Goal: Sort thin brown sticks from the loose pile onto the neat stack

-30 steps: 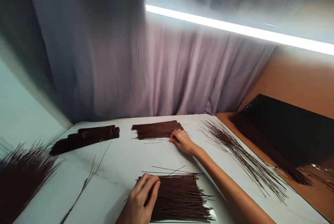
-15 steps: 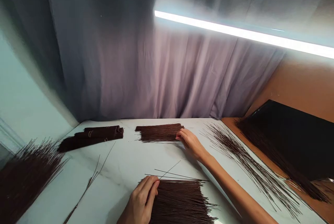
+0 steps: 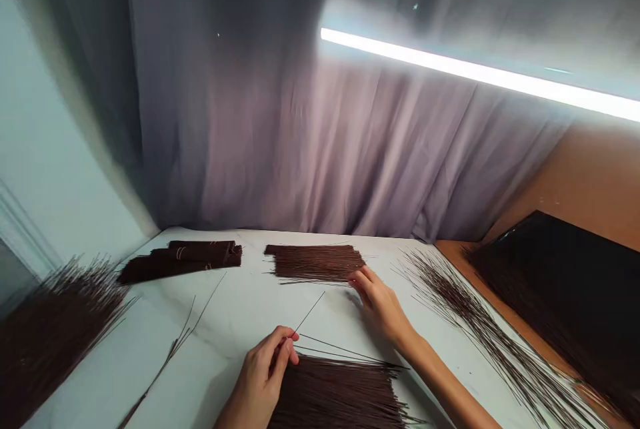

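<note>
My left hand [image 3: 265, 373] pinches a thin dark brown stick [image 3: 311, 309] between thumb and fingertips, its free end pointing up and right. Below and beside that hand lies a near pile of brown sticks [image 3: 340, 392], with a few loose ones slanting along its far edge. At the front right corner of a far pile of sticks [image 3: 315, 262], my right hand [image 3: 377, 299] has its fingers curled in and close together. Its thumb is mostly hidden, and whatever those fingers hold, if anything, cannot be made out.
Tied dark bundles [image 3: 200, 259] lie at the back left of the white table [image 3: 240, 309]. A large heap of sticks [image 3: 55, 335] and a thin loose bunch [image 3: 160, 375] are at left. Spread sticks [image 3: 475, 315] and a black sheet [image 3: 565, 289] are at right.
My right hand has drawn slightly back toward me from the far pile's right end. My left hand has lifted a little off the near pile with its stick. The view has shifted slightly.
</note>
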`<state>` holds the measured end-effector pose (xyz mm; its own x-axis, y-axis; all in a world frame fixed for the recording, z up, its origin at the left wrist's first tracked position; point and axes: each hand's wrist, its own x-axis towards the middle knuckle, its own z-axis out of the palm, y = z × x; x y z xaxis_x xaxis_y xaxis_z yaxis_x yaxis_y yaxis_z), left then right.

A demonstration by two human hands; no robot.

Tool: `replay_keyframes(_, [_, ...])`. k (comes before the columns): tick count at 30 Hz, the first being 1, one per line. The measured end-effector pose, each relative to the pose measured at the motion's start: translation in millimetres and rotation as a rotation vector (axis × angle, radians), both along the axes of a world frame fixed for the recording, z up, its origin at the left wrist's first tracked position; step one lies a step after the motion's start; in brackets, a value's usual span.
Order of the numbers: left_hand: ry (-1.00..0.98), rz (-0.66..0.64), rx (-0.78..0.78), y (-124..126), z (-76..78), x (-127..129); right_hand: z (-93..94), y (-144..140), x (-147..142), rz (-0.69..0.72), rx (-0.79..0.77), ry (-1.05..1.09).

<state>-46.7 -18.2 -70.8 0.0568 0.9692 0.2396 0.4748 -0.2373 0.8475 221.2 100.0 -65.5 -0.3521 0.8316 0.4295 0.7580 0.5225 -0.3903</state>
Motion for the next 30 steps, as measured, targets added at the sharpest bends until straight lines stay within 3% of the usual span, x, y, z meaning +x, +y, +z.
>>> replay_keyframes(7, [0.029,0.015,0.081,0.3,-10.4,3.5,21.9,47.6,-20.4,0.076,-0.094,-0.072])
replay_keyframes(12, [0.083,-0.039,0.167,1.1,-13.4,5.7,34.1,65.1,-31.5,0.164,-0.216,-0.115])
replay_keyframes(21, [0.172,-0.11,0.13,2.6,-15.4,1.2,65.7,51.6,-25.0,0.256,-0.288,-0.181])
replay_keyframes(30, [0.084,0.007,0.087,-3.3,-11.2,8.6,52.2,45.6,-29.1,0.231,-0.261,-0.249])
